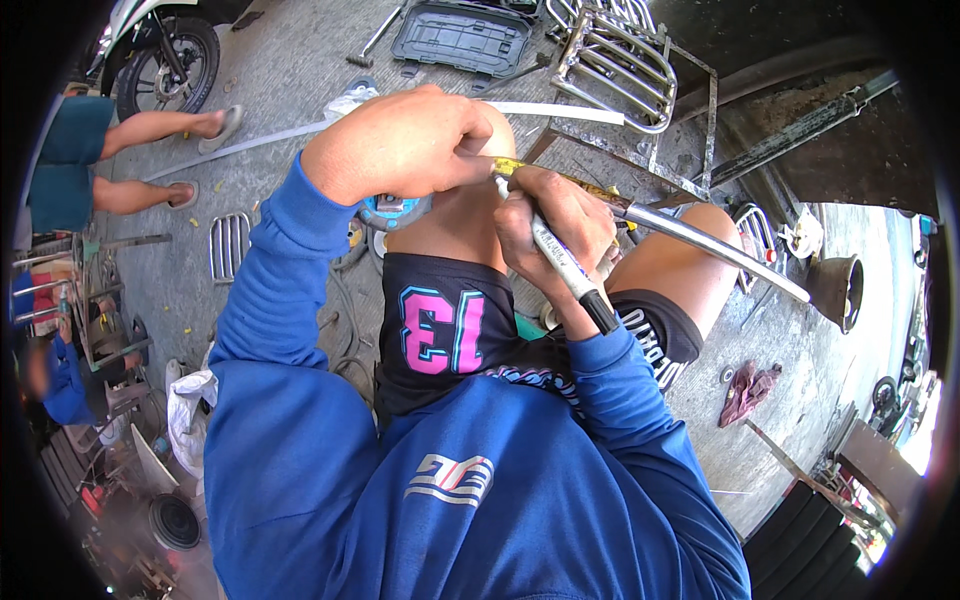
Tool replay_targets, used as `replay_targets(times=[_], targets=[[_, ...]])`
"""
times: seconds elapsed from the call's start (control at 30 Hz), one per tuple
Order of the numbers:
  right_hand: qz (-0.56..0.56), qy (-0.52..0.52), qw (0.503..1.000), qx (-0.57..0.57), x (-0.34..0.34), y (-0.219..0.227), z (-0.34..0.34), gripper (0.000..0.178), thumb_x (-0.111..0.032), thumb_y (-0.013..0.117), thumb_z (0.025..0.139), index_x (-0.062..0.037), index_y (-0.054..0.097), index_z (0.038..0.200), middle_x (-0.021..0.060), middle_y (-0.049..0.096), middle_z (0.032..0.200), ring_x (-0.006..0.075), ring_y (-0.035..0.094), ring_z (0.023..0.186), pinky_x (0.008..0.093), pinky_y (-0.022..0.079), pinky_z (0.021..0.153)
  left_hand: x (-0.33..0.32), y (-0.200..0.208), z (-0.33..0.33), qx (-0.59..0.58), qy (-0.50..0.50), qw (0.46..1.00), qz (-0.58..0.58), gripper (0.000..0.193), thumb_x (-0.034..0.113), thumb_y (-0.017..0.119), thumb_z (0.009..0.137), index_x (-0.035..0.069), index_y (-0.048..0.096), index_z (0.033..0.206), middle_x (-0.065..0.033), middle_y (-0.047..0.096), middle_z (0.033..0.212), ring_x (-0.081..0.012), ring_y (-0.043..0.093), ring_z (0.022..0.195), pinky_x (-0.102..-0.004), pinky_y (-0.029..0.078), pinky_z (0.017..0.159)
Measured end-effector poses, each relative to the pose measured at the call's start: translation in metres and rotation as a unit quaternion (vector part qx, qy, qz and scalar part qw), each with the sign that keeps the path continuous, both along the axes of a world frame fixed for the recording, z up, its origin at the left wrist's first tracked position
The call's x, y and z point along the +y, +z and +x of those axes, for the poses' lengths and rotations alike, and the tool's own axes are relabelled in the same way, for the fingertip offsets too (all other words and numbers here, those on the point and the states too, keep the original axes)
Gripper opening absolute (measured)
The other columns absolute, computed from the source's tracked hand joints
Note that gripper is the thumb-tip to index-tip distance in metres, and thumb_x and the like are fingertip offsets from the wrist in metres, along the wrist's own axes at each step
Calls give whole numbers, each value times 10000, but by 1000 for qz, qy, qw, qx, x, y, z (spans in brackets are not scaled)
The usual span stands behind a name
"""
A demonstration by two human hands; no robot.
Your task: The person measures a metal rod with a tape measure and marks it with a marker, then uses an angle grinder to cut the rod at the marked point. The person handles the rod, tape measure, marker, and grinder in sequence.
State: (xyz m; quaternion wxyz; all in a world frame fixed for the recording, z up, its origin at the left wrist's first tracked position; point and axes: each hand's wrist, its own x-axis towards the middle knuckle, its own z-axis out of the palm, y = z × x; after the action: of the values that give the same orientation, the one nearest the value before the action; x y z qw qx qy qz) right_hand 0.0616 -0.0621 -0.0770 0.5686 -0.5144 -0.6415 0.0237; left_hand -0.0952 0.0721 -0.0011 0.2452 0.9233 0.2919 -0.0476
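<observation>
A shiny round metal tube (720, 252) slants across above my knees, its far end out to the right. Along its left part lies the yellow blade of a tape measure (508, 166). My left hand (405, 145) is closed at the left end, pinching the tape blade against the tube. In my right hand (555, 215) is a white marker pen (560, 258), its black end toward me and its tip close to the tape by my left fingertips. The fingers of my right hand also rest against the tube.
Bent-tube metal racks (620, 75) and a rusty frame (712, 130) lie ahead on the concrete. A black tray-like case (462, 38) sits at the top. A person's legs (150, 130) are at the left, near a motorcycle wheel (170, 65). A dark red cloth (748, 392) lies right.
</observation>
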Motion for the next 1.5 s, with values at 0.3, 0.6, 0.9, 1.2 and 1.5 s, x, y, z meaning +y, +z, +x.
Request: replay_targets(times=[0.3,0.6,0.9,1.2,1.5], targets=[[-2,-8,1000,2,0,2,-1,208,28,694,708,-27,703,908,106,674,700,278,720,624,362,578,627,2,2,1,10,23,999,-37,298,327,737,900,33,723,946,-220,732,804,-423,731,775,-495,573,724],[10,-1,1000,2,1,1,-1,197,30,699,722,-32,698,909,109,670,696,282,715,619,362,576,625,0,5,2,8,24,999,-46,358,356,723,966,19,683,852,-203,714,754,-410,717,742,-483,550,693],[16,-3,1000,6,1,0,-1,195,28,709,725,-35,697,910,108,676,703,285,720,627,360,579,629,0,5,2,-7,26,998,-65,362,348,712,973,15,675,835,-200,709,738,-409,712,725,-482,546,684],[7,3,1000,0,0,-2,1,171,-21,705,778,-16,734,947,114,706,756,257,732,651,349,588,657,2,2,1,-8,2,999,-36,364,326,718,969,2,654,814,-210,695,725,-412,703,713,-477,538,665],[4,6,1000,-6,0,-4,2,183,-15,693,774,-21,738,952,102,700,748,247,728,651,340,585,656,3,0,1,-3,-11,1000,-20,373,324,727,969,-4,648,811,-223,675,710,-411,684,685,-469,521,636]])
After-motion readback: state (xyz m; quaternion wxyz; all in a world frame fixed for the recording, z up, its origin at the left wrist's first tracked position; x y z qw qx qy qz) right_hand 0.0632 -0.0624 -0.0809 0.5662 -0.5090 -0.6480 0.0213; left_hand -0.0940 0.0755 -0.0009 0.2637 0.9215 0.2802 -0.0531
